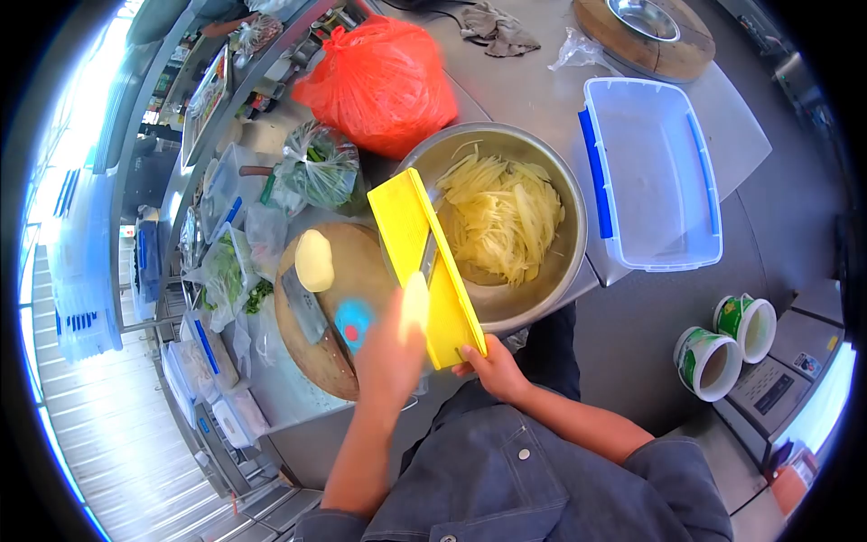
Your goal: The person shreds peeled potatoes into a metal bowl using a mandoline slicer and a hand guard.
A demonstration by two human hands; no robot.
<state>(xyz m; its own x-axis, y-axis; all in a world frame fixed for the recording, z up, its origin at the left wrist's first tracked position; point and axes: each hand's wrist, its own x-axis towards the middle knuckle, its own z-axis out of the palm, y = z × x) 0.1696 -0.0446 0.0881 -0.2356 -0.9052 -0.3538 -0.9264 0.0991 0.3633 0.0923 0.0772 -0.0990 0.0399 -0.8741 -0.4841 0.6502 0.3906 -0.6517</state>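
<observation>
A yellow slicer (444,303) slants over the left side of a large steel bowl (567,194). Pale yellow shreds (506,217) are heaped in the bowl. My right hand (490,369) grips the slicer's near end, fingers wrapped round its edge. My left hand (390,348), blurred by motion, is closed round a pale peeled piece (414,303) against the slicer near its blade. Another peeled potato-like piece (314,260) lies on the round wooden board (339,237), beside a cleaver (305,309) and a blue object (353,323).
A red plastic bag (384,86) and bagged greens (318,163) are beyond the board. The clear, blue-clipped container (655,172) sits right of the bowl. Two white-green buckets (709,363) stand lower right. A metal dish (643,18) rests on a wooden block (695,54).
</observation>
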